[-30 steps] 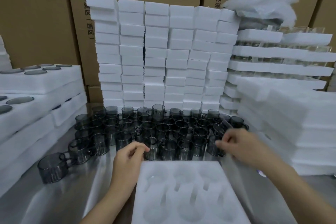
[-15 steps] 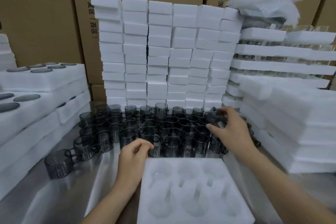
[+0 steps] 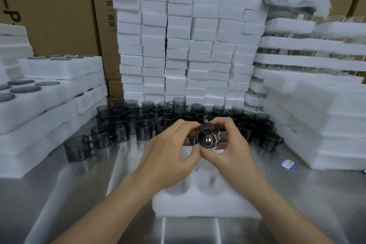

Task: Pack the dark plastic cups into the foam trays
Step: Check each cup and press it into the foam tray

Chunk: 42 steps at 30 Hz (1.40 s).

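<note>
**Cup [image 3: 208, 135] held over foam tray [image 3: 208, 204]**

On the steel table [image 3: 59, 194] lies the white foam tray, its visible pockets bare. Behind it crowd upright dark cups [image 3: 126, 125]. Above the tray's far edge, left hand [image 3: 170, 156] and right hand [image 3: 231, 150] together pinch the cup, tipped so its long axis points at the camera, a round end facing it.

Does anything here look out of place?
One dark cup stands higher than the rest at the back, seemingly perched on others. A small blue label lies loose on the table, right of the foam tray.
</note>
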Tool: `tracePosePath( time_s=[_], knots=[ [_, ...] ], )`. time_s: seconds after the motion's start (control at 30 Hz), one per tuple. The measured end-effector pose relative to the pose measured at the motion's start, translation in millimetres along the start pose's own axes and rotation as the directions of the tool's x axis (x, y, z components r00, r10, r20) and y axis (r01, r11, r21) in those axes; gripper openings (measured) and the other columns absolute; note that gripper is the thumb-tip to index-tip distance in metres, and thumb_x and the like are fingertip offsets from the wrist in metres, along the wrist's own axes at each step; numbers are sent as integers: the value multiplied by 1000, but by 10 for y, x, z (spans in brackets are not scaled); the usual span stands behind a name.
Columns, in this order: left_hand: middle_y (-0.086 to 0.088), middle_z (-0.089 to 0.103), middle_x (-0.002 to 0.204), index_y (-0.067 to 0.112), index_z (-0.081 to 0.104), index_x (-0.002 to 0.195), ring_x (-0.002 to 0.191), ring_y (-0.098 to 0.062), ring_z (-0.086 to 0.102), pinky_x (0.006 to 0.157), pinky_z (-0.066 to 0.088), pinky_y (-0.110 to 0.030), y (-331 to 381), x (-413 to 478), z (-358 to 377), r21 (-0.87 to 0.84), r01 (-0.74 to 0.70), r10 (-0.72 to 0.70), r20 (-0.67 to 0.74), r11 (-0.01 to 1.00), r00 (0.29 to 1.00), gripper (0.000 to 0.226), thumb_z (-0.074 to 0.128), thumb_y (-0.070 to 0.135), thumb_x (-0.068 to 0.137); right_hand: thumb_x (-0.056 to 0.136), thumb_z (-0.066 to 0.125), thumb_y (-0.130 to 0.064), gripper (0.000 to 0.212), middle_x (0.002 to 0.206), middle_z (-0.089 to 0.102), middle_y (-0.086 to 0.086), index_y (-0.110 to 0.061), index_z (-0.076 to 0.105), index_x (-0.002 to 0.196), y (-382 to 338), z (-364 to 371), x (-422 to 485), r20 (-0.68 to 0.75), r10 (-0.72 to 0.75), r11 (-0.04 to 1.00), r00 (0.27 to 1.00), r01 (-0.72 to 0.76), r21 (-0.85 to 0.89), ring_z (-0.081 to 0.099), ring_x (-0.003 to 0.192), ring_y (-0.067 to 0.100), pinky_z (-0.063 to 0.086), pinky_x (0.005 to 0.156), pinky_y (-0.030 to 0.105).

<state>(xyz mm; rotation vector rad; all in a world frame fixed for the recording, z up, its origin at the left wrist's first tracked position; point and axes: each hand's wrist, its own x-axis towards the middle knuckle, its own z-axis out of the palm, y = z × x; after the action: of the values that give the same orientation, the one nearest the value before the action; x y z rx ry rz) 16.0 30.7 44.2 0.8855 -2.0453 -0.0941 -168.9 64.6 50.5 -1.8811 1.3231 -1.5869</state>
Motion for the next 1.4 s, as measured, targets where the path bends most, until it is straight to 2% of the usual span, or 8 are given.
tracePosePath(
  time_s=[0.13,0.33,0.43,0.53,0.63,0.93,1.23,1.4],
  knots=[
    [28,53,128,46,52,145,114,-3,61,80,50,-24,-55,-12,8,-88,-29,32,29,996,999,49,59,47,97,74,95,-23,61,105,68,3,-30,52,117,34,37,-16,0,5,1000,1000,-5,-11,68,91,23,57,83,51],
    [25,62,136,58,51,142,114,-4,69,68,62,-32,-45,-22,29,-251,-7,14,26,968,1000,57,71,63,88,71,97,-42,67,97,64,-4,-33,45,110,30,48,-34,-7,-51,997,999,51,-53,61,83,23,55,75,43],
    [19,68,128,49,61,138,110,-10,72,69,64,-35,-56,-14,62,-318,27,-33,-13,948,999,56,79,54,85,74,96,-30,64,103,64,-12,-39,45,113,72,39,-24,28,-60,997,998,62,-56,65,84,14,57,75,33],
    [21,69,127,40,65,140,113,-12,71,78,64,-38,-79,-11,81,-336,33,-60,-71,941,996,57,84,38,87,81,89,-17,61,116,66,-20,-39,49,121,107,30,-13,69,-64,998,996,65,-6,72,103,10,59,92,35],
    [25,69,128,39,65,142,119,-10,68,82,63,-35,-95,-9,95,-334,25,-62,-102,942,993,54,79,35,90,81,91,-22,54,118,68,-21,-36,55,118,121,2,4,16,-97,994,995,98,-40,67,115,6,53,100,32],
    [24,52,144,58,44,153,121,-9,64,78,62,-34,-105,9,68,-181,-113,89,-133,977,987,73,78,47,89,77,89,-9,59,117,65,-31,-39,55,116,47,-3,-9,-145,-217,975,965,207,-87,62,110,-6,43,86,6],
    [27,50,142,59,34,158,114,-7,68,69,63,-36,-96,18,85,-136,-179,156,-166,974,974,78,71,38,93,83,90,-21,55,122,64,-25,-36,54,122,-7,19,-52,-200,-281,958,939,262,-114,67,100,10,52,80,24],
    [24,52,144,56,22,164,110,-9,68,62,61,-38,-119,34,85,-60,-209,195,-185,976,963,95,76,22,92,75,94,-33,69,121,68,-17,-46,45,122,-13,19,-60,-204,-241,970,949,234,-59,70,96,13,48,82,18]
  ],
)
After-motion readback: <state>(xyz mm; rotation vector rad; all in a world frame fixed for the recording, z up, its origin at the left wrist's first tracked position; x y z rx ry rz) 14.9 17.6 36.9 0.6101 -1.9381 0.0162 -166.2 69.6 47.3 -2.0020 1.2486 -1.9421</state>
